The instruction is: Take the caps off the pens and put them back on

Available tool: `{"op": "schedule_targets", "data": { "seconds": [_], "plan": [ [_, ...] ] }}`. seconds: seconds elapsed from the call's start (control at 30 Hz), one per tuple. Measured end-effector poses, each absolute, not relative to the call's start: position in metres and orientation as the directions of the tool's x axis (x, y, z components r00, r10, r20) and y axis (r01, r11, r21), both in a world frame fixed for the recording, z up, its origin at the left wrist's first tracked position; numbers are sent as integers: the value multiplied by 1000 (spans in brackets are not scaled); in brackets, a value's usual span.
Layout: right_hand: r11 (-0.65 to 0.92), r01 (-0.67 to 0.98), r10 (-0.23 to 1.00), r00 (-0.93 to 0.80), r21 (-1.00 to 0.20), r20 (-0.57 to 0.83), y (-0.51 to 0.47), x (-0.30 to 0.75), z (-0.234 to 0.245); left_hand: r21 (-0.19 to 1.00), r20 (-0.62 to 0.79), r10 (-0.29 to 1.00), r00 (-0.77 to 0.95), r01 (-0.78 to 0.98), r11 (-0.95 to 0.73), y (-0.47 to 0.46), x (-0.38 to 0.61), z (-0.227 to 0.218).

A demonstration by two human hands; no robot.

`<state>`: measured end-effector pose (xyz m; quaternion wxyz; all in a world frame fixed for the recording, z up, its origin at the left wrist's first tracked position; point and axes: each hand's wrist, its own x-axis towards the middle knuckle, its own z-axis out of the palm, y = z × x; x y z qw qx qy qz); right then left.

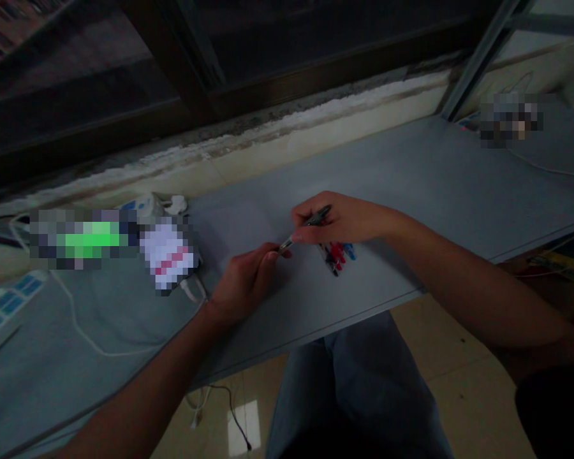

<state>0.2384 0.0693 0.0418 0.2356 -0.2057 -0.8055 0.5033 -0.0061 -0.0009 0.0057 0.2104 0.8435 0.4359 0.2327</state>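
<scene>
The right hand is curled round a pen – its dark end sticks out past the hand. The left hand is almost closed, pinching the other end. The pen is above the table – more pens lie near the right hand.

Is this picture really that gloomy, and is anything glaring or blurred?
Head view: dim overall, with near-black window panes; head view: a bright patch of glare on the floor; head view: coarse square blocks hide patches at left and upper right; head view: left hand, right hand and pen look slightly soft.
</scene>
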Motion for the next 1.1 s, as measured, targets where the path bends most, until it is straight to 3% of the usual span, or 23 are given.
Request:
{"op": "schedule_targets", "data": {
  "seconds": [0.1,0.27,0.43,0.6,0.77,0.9,1.1],
  "plan": [
    [427,88,621,-752,-900,221,74,241,43,575,246,860,448,646,-501,2,-7,5],
    [376,238,733,-668,-896,130,79,243,40,539,261,889,377,706,-458,2,-4,7],
    [468,176,735,-621,-866,271,84,244,33,537,246,920,306,747,-392,2,-4,8],
    [434,269,763,-618,-860,192,90,244,27,535,276,912,303,740,-408,4,-5,6],
    [526,162,730,-590,-835,345,95,245,22,530,321,902,290,734,-425,5,-4,3],
    [463,289,786,-570,-838,238,95,245,21,528,320,901,291,735,-425,6,-4,3],
    [491,187,759,-572,-851,312,95,245,22,518,330,902,277,746,-419,6,-6,1]
  ]
}}
